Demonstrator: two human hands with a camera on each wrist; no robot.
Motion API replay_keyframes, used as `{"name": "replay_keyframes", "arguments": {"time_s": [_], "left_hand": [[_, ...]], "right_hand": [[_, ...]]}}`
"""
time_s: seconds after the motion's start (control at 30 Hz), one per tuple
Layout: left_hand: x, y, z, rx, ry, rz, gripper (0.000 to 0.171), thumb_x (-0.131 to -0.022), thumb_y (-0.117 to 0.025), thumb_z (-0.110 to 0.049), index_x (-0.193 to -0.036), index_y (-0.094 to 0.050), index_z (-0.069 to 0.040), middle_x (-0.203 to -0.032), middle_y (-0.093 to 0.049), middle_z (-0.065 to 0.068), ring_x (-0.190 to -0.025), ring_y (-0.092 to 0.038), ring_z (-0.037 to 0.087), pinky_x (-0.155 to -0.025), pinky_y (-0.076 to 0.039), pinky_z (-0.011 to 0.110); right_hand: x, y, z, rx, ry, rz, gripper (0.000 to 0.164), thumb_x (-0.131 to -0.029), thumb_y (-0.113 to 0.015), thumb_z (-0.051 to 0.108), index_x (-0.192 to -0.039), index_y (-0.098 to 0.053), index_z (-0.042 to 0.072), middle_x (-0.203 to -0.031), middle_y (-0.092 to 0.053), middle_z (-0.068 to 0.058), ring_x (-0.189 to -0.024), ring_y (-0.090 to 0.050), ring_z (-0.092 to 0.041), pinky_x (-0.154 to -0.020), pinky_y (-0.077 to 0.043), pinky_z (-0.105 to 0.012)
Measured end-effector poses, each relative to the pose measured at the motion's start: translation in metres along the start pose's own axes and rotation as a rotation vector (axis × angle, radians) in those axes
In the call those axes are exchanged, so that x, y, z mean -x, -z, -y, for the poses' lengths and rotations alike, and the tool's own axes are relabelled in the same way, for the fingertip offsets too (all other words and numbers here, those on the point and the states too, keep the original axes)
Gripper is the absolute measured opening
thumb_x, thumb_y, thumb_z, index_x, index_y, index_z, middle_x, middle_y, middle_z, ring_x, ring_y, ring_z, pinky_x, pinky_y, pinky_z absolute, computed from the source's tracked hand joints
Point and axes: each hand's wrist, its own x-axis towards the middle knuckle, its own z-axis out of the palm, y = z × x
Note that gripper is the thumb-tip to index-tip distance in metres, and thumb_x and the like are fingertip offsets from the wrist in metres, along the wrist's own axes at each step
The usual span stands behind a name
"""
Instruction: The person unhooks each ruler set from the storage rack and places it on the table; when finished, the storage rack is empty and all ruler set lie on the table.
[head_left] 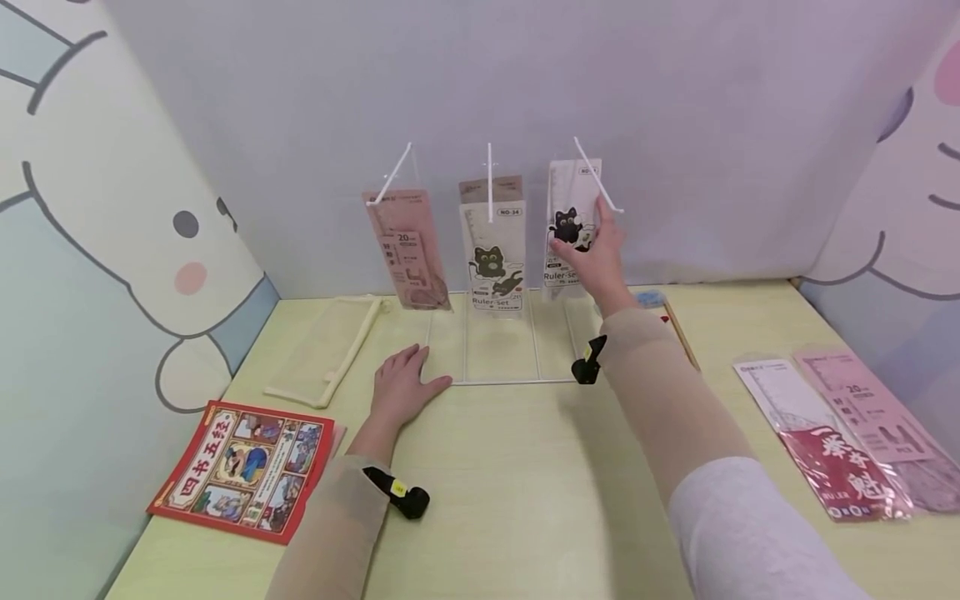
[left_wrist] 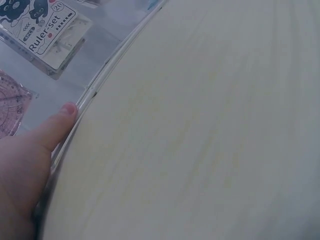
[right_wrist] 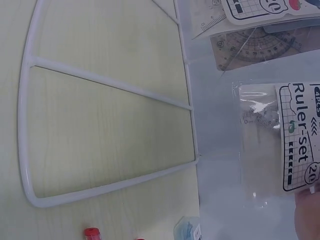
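My right hand [head_left: 602, 260] holds a white cat-print ruler set [head_left: 564, 187] at the right-hand hook [head_left: 597, 173], thumb across its front. In the right wrist view, the clear lower part of this ruler set [right_wrist: 260, 145] shows, with only a bit of the hand at the edge. My left hand [head_left: 401, 387] rests at the left front of the white wire rack's base [head_left: 498, 382], fingers spread; its thumb [left_wrist: 62, 117] lies against the wire. A similar ruler set [head_left: 491, 250] hangs on the middle hook and a pink ruler set [head_left: 405, 242] on the left one.
Left on the table are a red book [head_left: 243, 471] and a cream-edged mesh pouch [head_left: 322, 350]. At right lie a red-and-white ruler pack [head_left: 825, 442] and another pink pack [head_left: 862, 400]. Small red-capped and blue items sit behind my right forearm.
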Motion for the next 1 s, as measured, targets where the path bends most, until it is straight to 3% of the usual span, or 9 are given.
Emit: {"name": "replay_keyframes", "arguments": {"time_s": [0.07, 0.23, 0.53, 1.0], "left_hand": [[0.0, 0.0, -0.001, 0.003, -0.004, -0.001, 0.078, -0.085, -0.057, -0.058, -0.143, -0.039, -0.009, -0.148, -0.031, 0.013, -0.134, -0.024, 0.037, -0.107, -0.015, 0.054], [0.001, 0.0, -0.002, 0.002, -0.008, 0.002, 0.079, -0.085, -0.057, -0.059, -0.143, -0.039, -0.009, -0.148, -0.031, 0.014, -0.134, -0.024, 0.038, -0.106, -0.016, 0.055], [0.002, 0.002, 0.004, 0.0, -0.008, -0.013, 0.078, -0.085, -0.057, -0.058, -0.143, -0.039, -0.009, -0.148, -0.031, 0.014, -0.133, -0.025, 0.038, -0.106, -0.016, 0.056], [0.001, -0.001, 0.0, 0.001, -0.027, -0.008, 0.078, -0.086, -0.057, -0.057, -0.143, -0.039, -0.006, -0.147, -0.032, 0.017, -0.133, -0.025, 0.04, -0.104, -0.016, 0.058]], "right_hand": [[0.002, 0.003, 0.002, 0.024, -0.041, -0.01, 0.105, -0.072, -0.077, 0.046, -0.147, -0.003, 0.047, -0.146, -0.014, -0.013, -0.127, -0.033, -0.028, -0.104, -0.032, -0.045], [0.01, 0.01, 0.005, 0.04, -0.072, -0.031, 0.102, -0.073, -0.076, 0.047, -0.149, -0.009, 0.039, -0.138, -0.018, -0.012, -0.12, -0.038, -0.029, -0.098, -0.039, -0.047], [0.028, 0.021, 0.001, 0.083, 0.015, -0.059, 0.101, -0.071, -0.076, 0.05, -0.145, -0.008, 0.049, -0.135, -0.022, -0.012, -0.115, -0.04, -0.031, -0.092, -0.043, -0.046], [0.053, 0.037, -0.005, 0.112, 0.085, -0.069, 0.101, -0.072, -0.076, 0.049, -0.148, -0.011, 0.041, -0.132, -0.026, -0.013, -0.113, -0.04, -0.028, -0.089, -0.046, -0.045]]}}
